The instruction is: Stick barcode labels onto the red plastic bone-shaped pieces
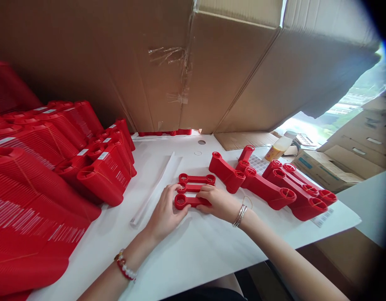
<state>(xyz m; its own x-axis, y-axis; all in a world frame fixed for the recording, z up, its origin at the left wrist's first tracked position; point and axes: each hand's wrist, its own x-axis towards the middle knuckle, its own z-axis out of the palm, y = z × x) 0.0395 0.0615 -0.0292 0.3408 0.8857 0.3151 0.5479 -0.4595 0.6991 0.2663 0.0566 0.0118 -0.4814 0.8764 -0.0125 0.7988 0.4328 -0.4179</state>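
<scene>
Three flat red plastic links with a ring at each end lie side by side on the white table (193, 246). My left hand (164, 213) rests at their left ends, fingers curled on the ring of the nearest link (188, 202). My right hand (218, 202) lies over the right ends, fingers closed on the same nearest link. The farthest link (196, 179) is untouched.
Stacks of red links (102, 175) fill the left side. More stacks (268, 190) lie to the right. A large cardboard box (212, 62) looms behind. A yellow bottle (279, 147) and small boxes (324, 169) stand at right. A white strip (155, 190) lies left of my hands.
</scene>
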